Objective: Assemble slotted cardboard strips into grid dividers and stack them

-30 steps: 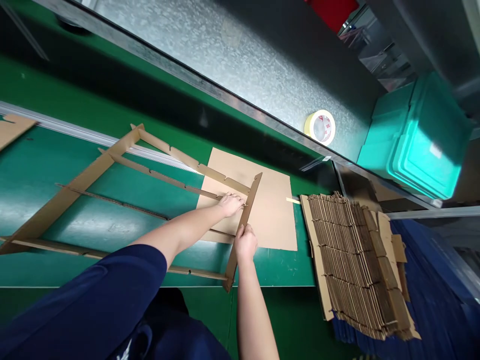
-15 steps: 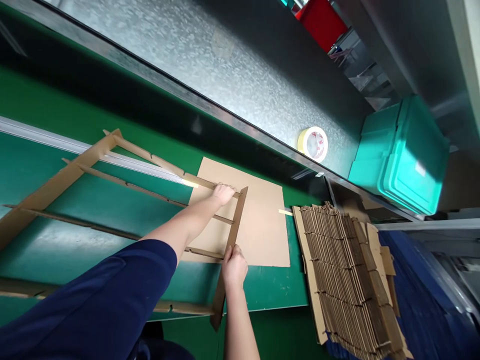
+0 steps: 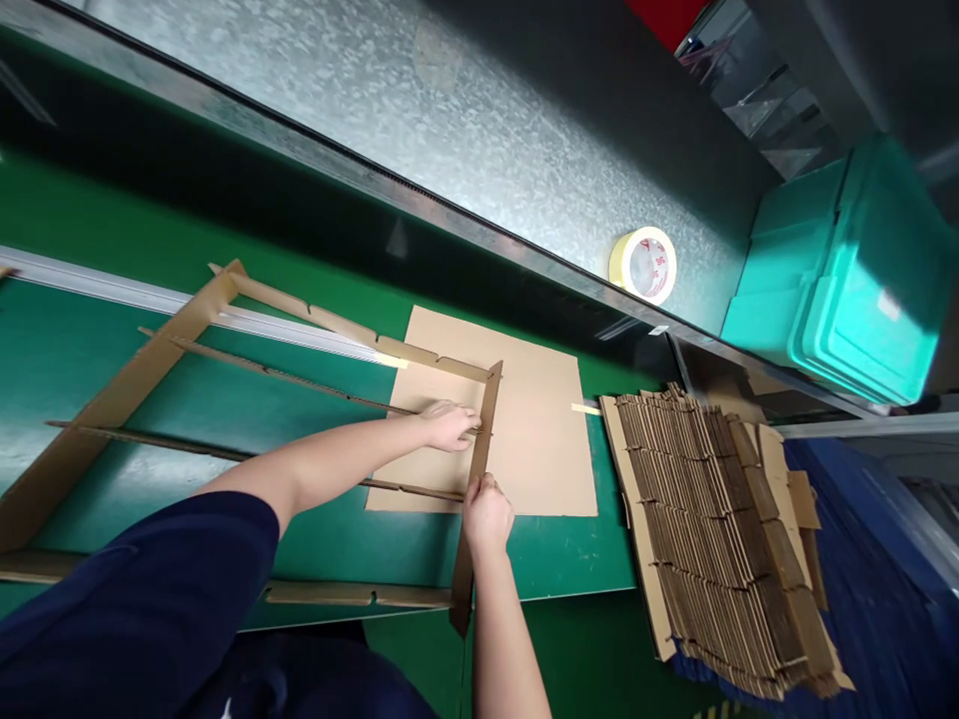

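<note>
A frame of slotted cardboard strips stands on edge over the green table (image 3: 300, 544). Its right cross strip (image 3: 486, 407) passes over a flat cardboard sheet (image 3: 535, 429). My left hand (image 3: 451, 426) is closed on the second long strip (image 3: 300, 379), close to where it meets the cross strip. Lower down, my right hand (image 3: 487, 511) grips the cross strip near the third long strip (image 3: 412, 490). The left cross strip (image 3: 124, 399) joins the long strips at their other ends.
A metal shelf (image 3: 360, 110) runs above the table's far side, carrying a tape roll (image 3: 642, 266) and a teal bin (image 3: 861, 280). Bundled folded cardboard partitions (image 3: 704, 539) lie at the right. A white rail (image 3: 300, 333) runs beneath the frame.
My left hand has moved from the top long strip down to the second one. My right hand stays on the cross strip. The camera view has shifted slightly.
</note>
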Demonstrator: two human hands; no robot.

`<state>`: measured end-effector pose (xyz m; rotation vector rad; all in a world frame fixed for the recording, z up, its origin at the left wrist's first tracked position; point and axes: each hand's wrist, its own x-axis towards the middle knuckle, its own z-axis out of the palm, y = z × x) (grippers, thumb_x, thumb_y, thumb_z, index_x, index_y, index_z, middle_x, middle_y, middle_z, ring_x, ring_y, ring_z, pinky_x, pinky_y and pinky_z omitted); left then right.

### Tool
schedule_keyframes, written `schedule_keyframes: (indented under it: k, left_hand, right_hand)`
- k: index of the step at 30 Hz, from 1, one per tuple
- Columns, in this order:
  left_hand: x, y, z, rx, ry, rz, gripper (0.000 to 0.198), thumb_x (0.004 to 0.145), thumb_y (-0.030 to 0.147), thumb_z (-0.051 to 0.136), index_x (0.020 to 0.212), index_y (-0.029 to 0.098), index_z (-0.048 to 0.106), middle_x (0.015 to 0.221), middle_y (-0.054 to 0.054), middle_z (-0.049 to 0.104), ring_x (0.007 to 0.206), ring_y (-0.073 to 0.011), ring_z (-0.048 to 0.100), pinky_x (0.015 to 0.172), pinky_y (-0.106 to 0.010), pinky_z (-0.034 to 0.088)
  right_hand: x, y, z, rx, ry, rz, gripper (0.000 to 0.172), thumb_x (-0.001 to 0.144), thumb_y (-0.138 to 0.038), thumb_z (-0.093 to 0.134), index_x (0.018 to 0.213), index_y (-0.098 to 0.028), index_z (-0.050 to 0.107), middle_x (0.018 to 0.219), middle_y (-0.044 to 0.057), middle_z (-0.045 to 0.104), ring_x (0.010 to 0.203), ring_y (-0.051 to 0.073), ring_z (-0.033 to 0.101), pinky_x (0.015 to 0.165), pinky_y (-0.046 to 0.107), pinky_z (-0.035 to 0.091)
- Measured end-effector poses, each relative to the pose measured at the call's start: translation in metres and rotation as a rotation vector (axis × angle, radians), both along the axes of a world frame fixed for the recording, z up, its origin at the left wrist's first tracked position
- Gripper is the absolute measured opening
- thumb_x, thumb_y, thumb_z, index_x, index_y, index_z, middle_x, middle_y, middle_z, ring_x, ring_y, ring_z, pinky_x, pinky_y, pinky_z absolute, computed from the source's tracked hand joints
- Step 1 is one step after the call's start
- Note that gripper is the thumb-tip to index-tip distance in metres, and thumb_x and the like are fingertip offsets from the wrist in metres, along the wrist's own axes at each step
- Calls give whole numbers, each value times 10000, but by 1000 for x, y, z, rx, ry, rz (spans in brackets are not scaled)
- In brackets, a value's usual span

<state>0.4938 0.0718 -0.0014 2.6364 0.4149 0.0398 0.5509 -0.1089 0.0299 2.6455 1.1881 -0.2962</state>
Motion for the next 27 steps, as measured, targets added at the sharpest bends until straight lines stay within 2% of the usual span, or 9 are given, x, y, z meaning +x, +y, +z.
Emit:
schedule_keyframes:
  k: [2, 4, 9, 17, 19, 21, 24, 27]
  left_hand:
    - [-1, -6, -3, 29, 70, -29, 274, 827, 215, 523, 1089, 249, 594, 1042, -44, 674, 927, -207, 640, 782, -326, 467]
    - [2, -8, -5, 39, 95, -17, 332, 787, 90, 504, 1059, 253, 601, 993, -30, 695, 880, -189, 654, 764, -311, 461]
    - [4, -7, -2, 31, 98, 9, 413, 739, 16, 498, 1052, 267, 595, 989, -13, 709, 843, -166, 662, 732, -282, 451]
    - [2, -9, -3, 33, 86, 14, 378, 744, 33, 522, 1028, 269, 604, 952, -16, 708, 818, -172, 649, 748, -302, 432]
    - [2, -9, -2, 33, 80, 13, 355, 767, 47, 517, 1035, 264, 601, 963, -27, 701, 885, -181, 631, 798, -321, 419]
    - [-1, -10, 3, 45, 22, 16, 310, 815, 89, 491, 1055, 254, 597, 1050, -47, 679, 1033, -197, 577, 891, -352, 387]
    - [-13, -21, 15, 51, -187, 25, 256, 894, 190, 415, 1063, 220, 605, 1161, -86, 626, 1162, -219, 485, 978, -388, 334]
    - [-33, -45, 20, -49, -220, -8, 255, 898, 324, 427, 983, 206, 637, 1043, -81, 654, 1023, -222, 559, 895, -367, 397]
  right_hand:
    - [0, -1, -2, -2, -23, 21, 271, 978, -283, 357, 900, -163, 586, 853, 107, 707, 799, 220, 682, 683, 296, 435]
    - [0, 0, -2, -2, -41, 42, 267, 975, -272, 364, 889, -157, 589, 859, 115, 703, 849, 227, 673, 718, 304, 433]
    - [0, 5, 2, -8, -32, 67, 266, 972, -244, 362, 898, -143, 596, 870, 127, 697, 883, 224, 661, 717, 298, 424]
    - [0, 1, 3, -9, -24, 59, 267, 981, -269, 358, 910, -151, 587, 881, 124, 692, 892, 224, 657, 719, 296, 429]
    - [0, 0, 1, -11, -26, 42, 257, 981, -273, 360, 927, -153, 580, 886, 121, 690, 890, 219, 656, 717, 290, 426]
    - [2, 1, 1, -20, 3, 20, 258, 983, -279, 352, 947, -153, 574, 889, 118, 692, 859, 212, 660, 697, 281, 421]
    - [8, 2, 2, -29, 100, 1, 287, 993, -306, 325, 970, -164, 574, 893, 105, 700, 813, 198, 662, 666, 267, 409]
    - [16, 1, 1, -10, 203, 11, 346, 1004, -352, 283, 983, -179, 583, 899, 88, 704, 813, 190, 657, 674, 259, 405]
